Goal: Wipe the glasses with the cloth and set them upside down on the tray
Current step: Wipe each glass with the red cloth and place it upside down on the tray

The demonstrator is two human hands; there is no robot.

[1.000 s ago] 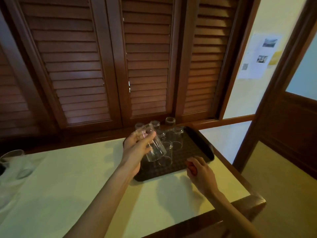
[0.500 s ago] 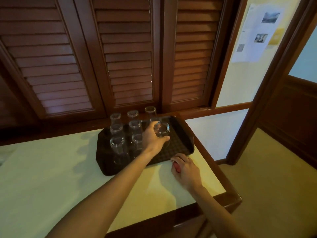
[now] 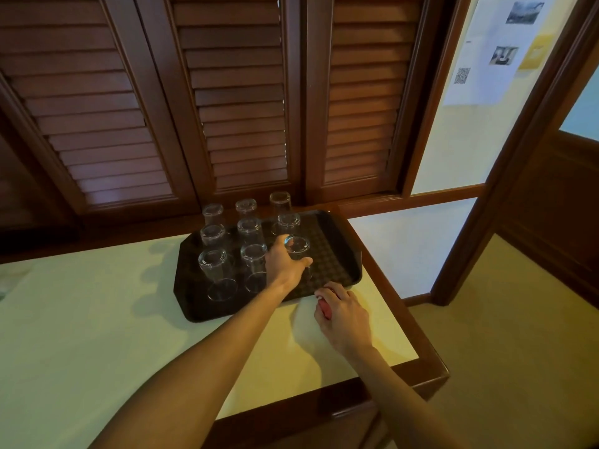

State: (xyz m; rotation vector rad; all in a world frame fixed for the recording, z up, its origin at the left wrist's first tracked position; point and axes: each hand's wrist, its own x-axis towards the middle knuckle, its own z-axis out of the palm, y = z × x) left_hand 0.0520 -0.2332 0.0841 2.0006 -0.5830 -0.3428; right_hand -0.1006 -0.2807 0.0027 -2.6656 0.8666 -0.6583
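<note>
Lowered since half a second ago, the clear glass (image 3: pixel 297 254) now stands upside down on the dark tray (image 3: pixel 337 254), right of centre in the frame, in the right-hand column nearest the viewer; the left hand (image 3: pixel 285 265) grips its side, fingers and thumb curled round it. Eight other glasses (image 3: pixel 217 273) stand inverted on the tray in rows to its left and behind it, the nearest just beside the hand; whether the glass at the back right (image 3: pixel 280 202) sits inside the rim cannot be told. The right hand (image 3: pixel 345 314) rests on the pale tabletop (image 3: pixel 97 319) just below the tray's near right corner, fingers curled round a small red object (image 3: pixel 324 309), mostly hidden. The table's wooden edge (image 3: pixel 405 377) runs along lower right; brown louvred shutters (image 3: pixel 233 108) fill the upper frame; a printed paper sheet (image 3: pixel 486 50) hangs on the wall at upper right.
</note>
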